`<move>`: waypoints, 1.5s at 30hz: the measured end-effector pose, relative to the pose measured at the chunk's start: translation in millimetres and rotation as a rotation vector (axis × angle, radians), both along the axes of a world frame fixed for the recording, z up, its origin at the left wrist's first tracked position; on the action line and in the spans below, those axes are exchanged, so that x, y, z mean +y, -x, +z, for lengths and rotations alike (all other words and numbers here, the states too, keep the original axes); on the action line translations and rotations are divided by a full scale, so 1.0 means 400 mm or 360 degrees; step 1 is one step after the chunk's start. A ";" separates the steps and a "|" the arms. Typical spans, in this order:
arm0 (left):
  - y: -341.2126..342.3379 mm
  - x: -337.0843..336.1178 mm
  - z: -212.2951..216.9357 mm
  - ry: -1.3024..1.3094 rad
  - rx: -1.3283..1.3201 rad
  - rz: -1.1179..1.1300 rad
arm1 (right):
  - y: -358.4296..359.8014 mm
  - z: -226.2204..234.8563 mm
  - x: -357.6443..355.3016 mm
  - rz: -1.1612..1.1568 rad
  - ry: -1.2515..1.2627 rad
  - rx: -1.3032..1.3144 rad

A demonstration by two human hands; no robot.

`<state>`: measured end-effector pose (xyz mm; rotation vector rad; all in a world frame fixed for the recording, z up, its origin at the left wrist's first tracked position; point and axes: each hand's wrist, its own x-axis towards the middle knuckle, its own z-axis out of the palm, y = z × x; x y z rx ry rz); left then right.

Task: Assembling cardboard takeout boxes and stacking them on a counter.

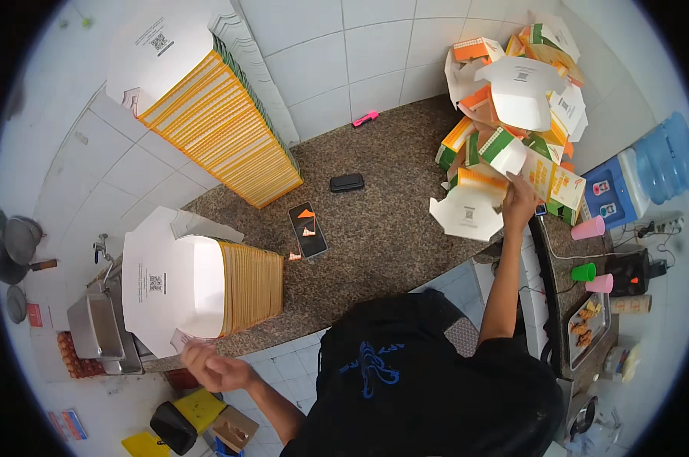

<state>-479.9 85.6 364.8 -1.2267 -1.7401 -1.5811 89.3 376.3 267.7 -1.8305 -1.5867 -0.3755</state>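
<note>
One short stack of nested cartons [253, 289] stands upright at the worktop's [390, 221] front left, its long axis vertical, mouth facing up, flaps spread. Behind it, a tall stack [223, 129] rises equally upright. Opened-out boxes [521, 107] heap in the back right corner, pointing every way. Between lie a phone [314, 242] bearing orange scraps [306, 215], a black case [347, 183] and, near the back edge, a pink marker [366, 119]. The left hand [216, 369], blurred, curls beside the short stack's front flap; whether it pinches, I cannot tell. With forearm extended, the right hand [519, 204] reaches the heap, its grip unclear.
</note>
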 end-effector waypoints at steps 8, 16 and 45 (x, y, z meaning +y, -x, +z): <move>-0.280 0.342 -0.100 0.0694 -0.0949 -0.1258 | 0.450 0.249 -0.100 0.1123 0.0030 0.0996; -0.166 0.327 -0.261 0.0721 -0.1747 -0.1637 | 0.609 0.296 -0.179 0.1941 0.1057 0.2270; -0.236 0.167 -0.210 0.0340 -0.2967 -0.1710 | 0.453 -0.243 0.317 0.0549 0.0368 0.0031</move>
